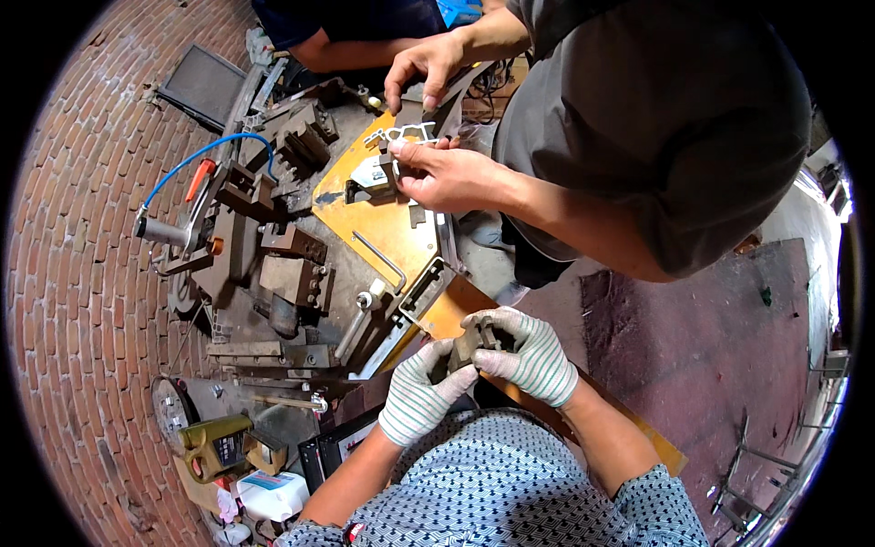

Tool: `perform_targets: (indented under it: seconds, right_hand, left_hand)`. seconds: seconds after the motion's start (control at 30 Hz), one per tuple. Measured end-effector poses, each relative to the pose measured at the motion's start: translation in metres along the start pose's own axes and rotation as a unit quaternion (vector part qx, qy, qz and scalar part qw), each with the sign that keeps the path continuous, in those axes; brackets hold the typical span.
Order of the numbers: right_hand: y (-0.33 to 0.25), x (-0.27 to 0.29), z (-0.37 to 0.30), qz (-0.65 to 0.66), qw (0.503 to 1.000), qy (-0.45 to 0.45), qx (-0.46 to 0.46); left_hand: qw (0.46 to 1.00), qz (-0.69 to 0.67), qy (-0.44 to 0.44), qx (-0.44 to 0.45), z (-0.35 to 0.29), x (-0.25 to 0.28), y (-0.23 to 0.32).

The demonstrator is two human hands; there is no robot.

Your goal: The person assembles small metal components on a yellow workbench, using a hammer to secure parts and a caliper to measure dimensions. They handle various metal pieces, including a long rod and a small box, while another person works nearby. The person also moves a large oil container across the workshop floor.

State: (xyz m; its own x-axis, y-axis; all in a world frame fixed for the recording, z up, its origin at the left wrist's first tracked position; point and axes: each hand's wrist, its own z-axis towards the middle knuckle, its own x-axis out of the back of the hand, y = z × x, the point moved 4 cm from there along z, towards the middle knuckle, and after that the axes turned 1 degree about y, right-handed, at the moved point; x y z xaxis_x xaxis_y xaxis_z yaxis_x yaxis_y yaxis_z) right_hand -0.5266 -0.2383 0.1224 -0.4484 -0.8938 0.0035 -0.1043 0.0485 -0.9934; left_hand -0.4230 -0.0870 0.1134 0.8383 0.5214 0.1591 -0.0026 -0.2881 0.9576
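Observation:
In front of my chest, a dark, notched metal block (468, 346) is gripped between my two gloved hands. My left hand (421, 390), in a white glove with green stripes, closes on its left side. From the right, my right hand (531, 357), gloved alike, wraps the block with the thumb at its lower edge. My fingers partly cover the block. Just beyond my hands lies a yellow metal plate (415, 244) with a bent metal rod (381, 260) on it.
Across the plate, another person's hands (460, 178) handle a white profile piece (415, 133). Metal blocks (293, 278) and a blue hose (210, 146) crowd the bench at left. An olive jug (205, 447) and white jug (273, 495) stand lower left. A brick wall (82, 273) bounds the left.

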Motion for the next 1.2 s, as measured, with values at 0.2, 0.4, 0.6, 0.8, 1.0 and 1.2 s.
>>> perform_targets:
  seconds: [0.2,0.4,0.6,0.8,1.0,1.2]
  right_hand:
    - [-0.005,-0.001,-0.001,0.004,1.0,0.002,-0.012]
    - [-0.014,-0.008,0.006,-0.029,0.999,0.018,0.013]
    - [-0.022,-0.026,0.018,-0.034,0.999,0.013,0.011]
    - [-0.012,-0.042,0.024,0.051,0.998,0.003,-0.032]
    - [-0.018,-0.047,0.031,0.038,0.998,-0.02,-0.054]
    - [-0.02,-0.05,0.036,0.045,0.997,-0.02,-0.057]
  left_hand:
    - [1.0,-0.003,-0.015,0.018,0.002,0.003,-0.002]
    - [0.999,0.021,-0.013,-0.035,0.006,0.015,0.018]
    - [0.998,-0.01,0.015,-0.052,0.009,0.033,-0.002]
    - [0.995,0.026,0.035,-0.086,0.008,0.05,0.003]
    - [0.979,0.105,0.079,-0.156,0.008,0.061,0.002]
    - [0.961,0.153,0.11,-0.2,0.009,0.064,0.015]
